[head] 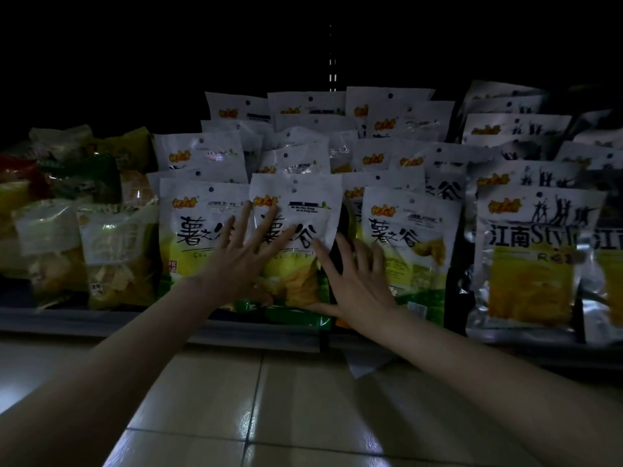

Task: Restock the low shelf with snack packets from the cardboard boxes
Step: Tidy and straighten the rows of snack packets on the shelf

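A low shelf (101, 320) holds rows of upright white-and-yellow snack packets. The front middle packet (298, 210) stands between two like packets (192, 230) (411, 230). My left hand (239, 261) lies flat with fingers spread on the middle packet's left half and the seam with its left neighbour. My right hand (350, 278) is spread flat on the middle packet's right edge, over the dark gap beside it, its thumb at the packet's lower corner. Neither hand grips anything. No cardboard box is in view.
Silver-and-orange packets (532, 257) fill the shelf's right part. Clear bags of yellow snacks (114, 251) and mixed coloured bags crowd the left. Glossy floor tiles (269, 399) lie under my arms. A slotted shelf upright (332, 72) rises behind in darkness.
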